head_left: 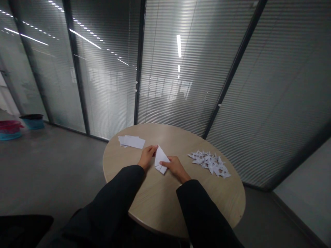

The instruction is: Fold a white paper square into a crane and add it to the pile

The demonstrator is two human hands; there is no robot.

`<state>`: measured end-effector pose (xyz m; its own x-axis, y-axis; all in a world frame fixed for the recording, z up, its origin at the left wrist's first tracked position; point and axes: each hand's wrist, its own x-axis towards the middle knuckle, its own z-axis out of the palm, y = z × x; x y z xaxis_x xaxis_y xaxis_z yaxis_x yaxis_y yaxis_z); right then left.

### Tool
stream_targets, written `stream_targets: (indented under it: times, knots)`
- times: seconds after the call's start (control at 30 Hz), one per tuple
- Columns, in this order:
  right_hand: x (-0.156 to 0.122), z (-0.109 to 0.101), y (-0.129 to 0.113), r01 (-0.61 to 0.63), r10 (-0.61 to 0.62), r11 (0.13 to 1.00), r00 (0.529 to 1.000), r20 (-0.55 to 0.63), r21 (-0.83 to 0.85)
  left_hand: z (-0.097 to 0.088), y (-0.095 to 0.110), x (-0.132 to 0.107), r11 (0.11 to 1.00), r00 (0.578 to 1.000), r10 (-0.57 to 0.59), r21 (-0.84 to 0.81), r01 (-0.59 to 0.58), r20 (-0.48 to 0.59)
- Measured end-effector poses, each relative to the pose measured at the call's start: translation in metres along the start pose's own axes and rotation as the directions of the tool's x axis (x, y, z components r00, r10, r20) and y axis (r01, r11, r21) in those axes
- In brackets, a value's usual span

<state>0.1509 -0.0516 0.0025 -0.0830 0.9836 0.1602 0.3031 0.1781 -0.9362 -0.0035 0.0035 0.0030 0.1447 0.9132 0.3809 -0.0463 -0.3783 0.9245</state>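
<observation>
Between my hands is a folded piece of white paper (160, 155), pointed at its far end, with creased flaps at its near end. My left hand (148, 155) pinches its left edge near the point. My right hand (176, 166) grips the right side, the thumb lying across the top face. To the left lies a small stack of white paper sheets (133, 141), slightly fanned. Over on the right is a pile of folded white paper pieces (210, 163) with pointed tips, several of them overlapping.
The round wooden table (157, 203) stands close to a glass partition with blinds (178, 86). On the floor at far left are a blue bin with a dark liner (33, 122) and another with a pink liner (10, 129). A dark object (24, 229) shows at lower left.
</observation>
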Motion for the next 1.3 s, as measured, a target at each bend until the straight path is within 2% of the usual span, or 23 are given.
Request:
stream_targets:
  times: [0.1,0.17,0.3,0.43,0.57,0.67,0.77,0.87,1.0,1.07,1.13,1.3]
  knots:
    - [0.000,0.000,0.000,-0.002,0.003,1.000,1.000,-0.018,0.029,0.002,-0.005,0.001,0.997,0.998,-0.019,-0.079,0.024,0.061]
    - [0.000,0.001,-0.002,-0.016,0.017,0.999,1.000,-0.016,0.045,0.003,-0.005,0.000,0.998,0.999,-0.018,-0.058,0.021,0.048]
    - [-0.003,0.003,-0.008,-0.024,0.025,0.998,1.000,-0.004,0.057,0.002,0.002,-0.004,0.986,0.997,0.064,0.156,-0.057,-0.038]
    - [-0.004,0.003,-0.012,-0.006,0.005,0.998,1.000,0.014,0.065,0.002,0.013,-0.012,0.914,0.978,0.194,0.376,-0.150,-0.081]
    - [-0.003,0.005,-0.014,0.029,-0.030,0.997,0.999,0.017,0.072,0.003,0.022,-0.018,0.865,0.960,0.267,0.461,-0.199,-0.087]
    - [-0.003,0.005,-0.014,0.021,-0.022,0.997,1.000,0.008,0.081,0.002,0.024,-0.018,0.882,0.961,0.260,0.428,-0.198,-0.092]
    - [-0.002,0.005,-0.012,0.014,-0.012,0.997,1.000,-0.020,0.072,0.002,0.021,-0.015,0.945,0.978,0.191,0.285,-0.161,-0.082]
    - [-0.002,0.002,-0.011,0.027,-0.023,0.997,0.998,-0.062,0.078,0.001,0.015,-0.010,0.990,0.996,0.090,0.113,-0.087,-0.024]
    - [-0.003,0.000,-0.010,0.048,-0.042,0.997,0.994,-0.096,0.061,0.002,0.009,-0.007,1.000,0.998,0.015,-0.006,-0.014,0.060]
    - [-0.003,0.000,-0.010,0.051,-0.046,0.997,0.994,-0.096,0.054,0.002,0.009,-0.007,1.000,0.998,0.000,-0.003,0.000,0.056]
    - [-0.003,0.001,-0.009,0.058,-0.052,0.996,0.994,-0.095,0.061,0.002,0.010,-0.008,0.997,1.000,0.015,0.073,-0.016,0.014]
    - [-0.002,0.001,-0.010,0.052,-0.046,0.997,0.994,-0.097,0.056,0.002,0.012,-0.011,0.953,0.992,0.127,0.280,-0.114,-0.027]
